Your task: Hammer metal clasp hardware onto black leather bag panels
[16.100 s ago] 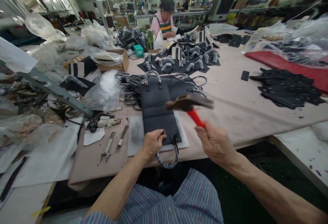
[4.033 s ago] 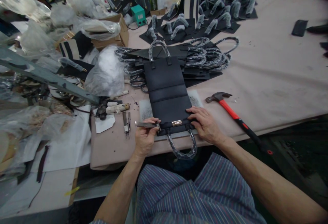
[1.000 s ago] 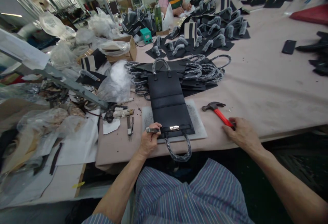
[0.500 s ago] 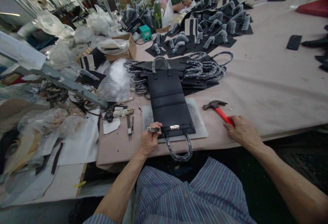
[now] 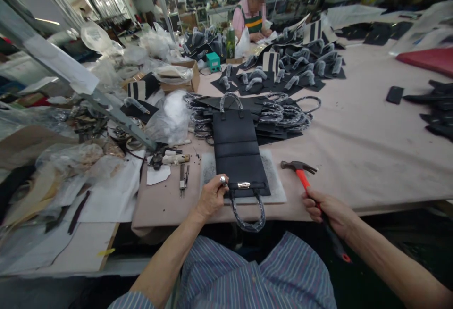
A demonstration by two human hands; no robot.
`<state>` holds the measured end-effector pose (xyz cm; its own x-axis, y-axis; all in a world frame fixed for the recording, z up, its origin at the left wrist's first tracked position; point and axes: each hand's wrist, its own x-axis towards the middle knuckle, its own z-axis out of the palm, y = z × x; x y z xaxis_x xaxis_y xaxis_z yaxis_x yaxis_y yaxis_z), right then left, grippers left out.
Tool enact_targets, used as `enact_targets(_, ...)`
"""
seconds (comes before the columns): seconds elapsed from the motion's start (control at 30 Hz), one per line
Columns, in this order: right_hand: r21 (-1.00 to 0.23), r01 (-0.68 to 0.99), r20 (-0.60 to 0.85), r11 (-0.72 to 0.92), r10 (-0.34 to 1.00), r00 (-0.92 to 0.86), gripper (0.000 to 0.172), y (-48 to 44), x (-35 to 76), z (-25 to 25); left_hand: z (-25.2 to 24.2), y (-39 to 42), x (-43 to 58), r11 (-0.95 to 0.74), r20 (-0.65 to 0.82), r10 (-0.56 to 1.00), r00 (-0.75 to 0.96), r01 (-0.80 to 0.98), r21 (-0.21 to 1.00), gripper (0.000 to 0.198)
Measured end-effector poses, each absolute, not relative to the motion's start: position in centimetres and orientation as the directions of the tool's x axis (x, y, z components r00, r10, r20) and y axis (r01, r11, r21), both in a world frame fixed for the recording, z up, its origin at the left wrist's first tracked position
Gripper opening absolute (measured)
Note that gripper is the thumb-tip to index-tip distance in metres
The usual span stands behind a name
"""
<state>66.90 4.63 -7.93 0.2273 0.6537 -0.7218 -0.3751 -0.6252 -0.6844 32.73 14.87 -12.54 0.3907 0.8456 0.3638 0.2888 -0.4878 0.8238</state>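
The black bag panel (image 5: 236,146) lies flat near the middle of the frame, its lower part on a white board (image 5: 277,192) and its upper end over a stack of black bag pieces (image 5: 281,122). A plastic-wrapped handle (image 5: 248,227) loops from its lower end past the table edge, and a shiny metal clasp (image 5: 244,185) sits just above that handle.

At the panel's lower left corner, the left hand (image 5: 211,198) is closed around a metal tool (image 5: 223,180), whose bright end points up from the grip; its lower end is hidden. Right of the board, the right hand (image 5: 329,211) is wrapped around the handle of a red and black claw hammer (image 5: 303,178). Its head is toward the centre; whether it touches the table (image 5: 354,153) cannot be told.

Left of the board lie two slim pronged tools (image 5: 182,180) and a white paper scrap (image 5: 158,175). Farther up are a clear plastic bag (image 5: 171,119), a teal box (image 5: 213,62) and more black pieces with wrapped handles (image 5: 283,70). At top centre sits a co-worker (image 5: 253,25) in a striped apron; dark strips (image 5: 437,111) are heaped at the right edge.
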Motion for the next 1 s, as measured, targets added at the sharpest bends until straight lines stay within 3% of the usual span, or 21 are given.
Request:
enact_targets(0.07, -0.784, -0.217, -0.62, -0.581, 0.727, 0.295, 0.025, 5.0, 65.5, -5.7, -12.3, 14.8, 32.9, -0.467, 0.333, 0.855, 0.398, 0.314, 0.826, 0.019)
enact_targets(0.17, -0.93, 0.232, -0.209, -0.285, 0.929, 0.305, 0.036, 5.7, 63.3, -0.4, -11.8, 14.8, 33.0, -0.447, 0.293, 0.865, 0.408, 0.356, 0.821, 0.021)
enact_targets(0.23, -0.834, 0.552, 0.127, 0.002, 0.974, 0.187, 0.038, 6.0, 61.5, 3.0, -11.6, 14.8, 33.1, -0.444, 0.286, 0.868, 0.406, 0.374, 0.814, 0.021)
enact_targets(0.3, -0.626, 0.745, 0.333, 0.229, 0.943, -0.01, 0.037, 6.2, 59.6, 4.9, -11.5, 14.8, 33.1, -0.447, 0.292, 0.868, 0.401, 0.379, 0.81, 0.021)
enact_targets(0.37, -0.434, 0.835, 0.337, 0.337, 0.921, -0.197, 0.034, 6.4, 58.1, 5.2, -11.7, 14.8, 33.1, -0.451, 0.299, 0.869, 0.393, 0.382, 0.807, 0.02)
enact_targets(0.47, -0.294, 0.888, 0.112, 0.353, 0.935, -0.335, 0.029, 6.7, 56.9, 4.8, -12.1, 14.8, 33.2, -0.46, 0.31, 0.868, 0.388, 0.393, 0.797, 0.019)
enact_targets(0.53, -0.316, 0.885, 0.074, 0.342, 0.939, -0.336, 0.029, 6.7, 56.8, 5.6, -12.4, 14.7, 33.2, -0.473, 0.332, 0.862, 0.382, 0.374, 0.798, 0.02)
enact_targets(0.7, -0.555, 0.774, 0.441, 0.305, 0.897, -0.038, 0.034, 6.2, 56.8, 7.9, -12.6, 14.5, 33.2, -0.471, 0.365, 0.866, 0.342, 0.316, 0.823, 0.025)
enact_targets(0.77, -0.54, 0.789, 0.392, 0.292, 0.917, -0.072, 0.038, 6.3, 57.0, 7.3, -12.5, 14.5, 33.1, -0.458, 0.353, 0.874, 0.335, 0.32, 0.829, 0.024)
enact_targets(0.87, -0.455, 0.849, 0.133, 0.269, 0.963, -0.234, 0.043, 6.8, 57.7, 6.9, -12.6, 14.4, 33.1, -0.45, 0.347, 0.878, 0.329, 0.321, 0.833, 0.024)
enact_targets(0.93, -0.462, 0.845, 0.181, 0.271, 0.961, -0.209, 0.043, 6.8, 57.9, 7.7, -12.8, 14.4, 33.1, -0.463, 0.366, 0.873, 0.324, 0.31, 0.83, 0.024)
enact_targets(1.0, -0.555, 0.8, 0.328, 0.23, 0.944, -0.044, 0.04, 6.4, 57.7, 8.8, -13.0, 14.5, 33.1, -0.475, 0.38, 0.867, 0.323, 0.3, 0.827, 0.024)
